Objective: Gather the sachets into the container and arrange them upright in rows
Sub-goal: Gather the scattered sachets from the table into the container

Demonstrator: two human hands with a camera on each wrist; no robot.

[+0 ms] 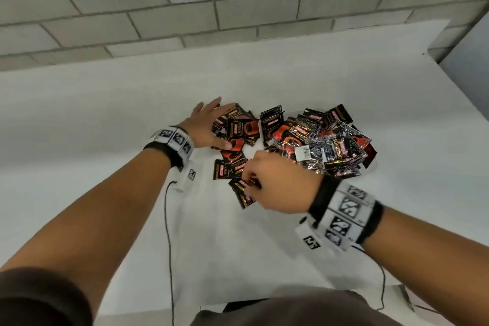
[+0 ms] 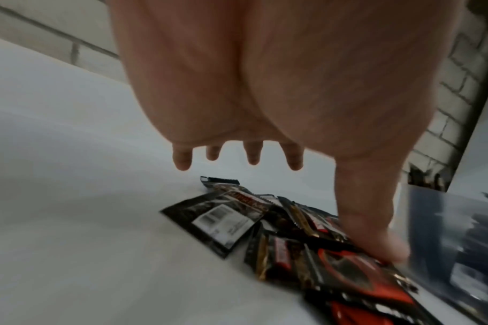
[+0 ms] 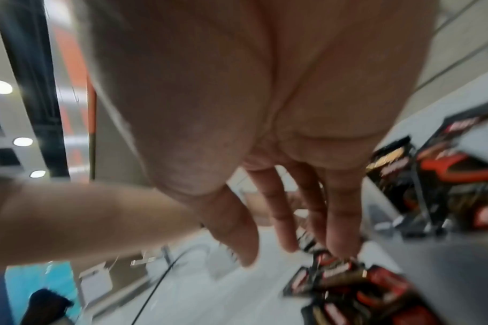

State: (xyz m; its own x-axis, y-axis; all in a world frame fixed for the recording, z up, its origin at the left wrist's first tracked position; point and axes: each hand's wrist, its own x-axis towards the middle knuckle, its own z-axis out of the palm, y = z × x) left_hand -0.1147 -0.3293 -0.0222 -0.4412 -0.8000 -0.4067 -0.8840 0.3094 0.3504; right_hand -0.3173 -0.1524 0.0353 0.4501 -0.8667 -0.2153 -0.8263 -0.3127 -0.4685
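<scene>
On the white tabletop [image 1: 291, 233], a clear container [image 1: 371, 167] at far right holds a jumbled heap of sachets [image 1: 325, 140], and loose sachets [image 1: 238, 137] lie just left of it. Over these the left hand [image 1: 209, 124] spreads flat, while the right hand [image 1: 280, 180], nearer, pinches a sachet [image 1: 244, 193].

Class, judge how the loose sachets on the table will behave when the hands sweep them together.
The loose sachets look flat and glossy, so they would probably slide easily over the table. They overlap, so may ride up over each other. The thin foil probably bends rather than standing stiff.
</scene>
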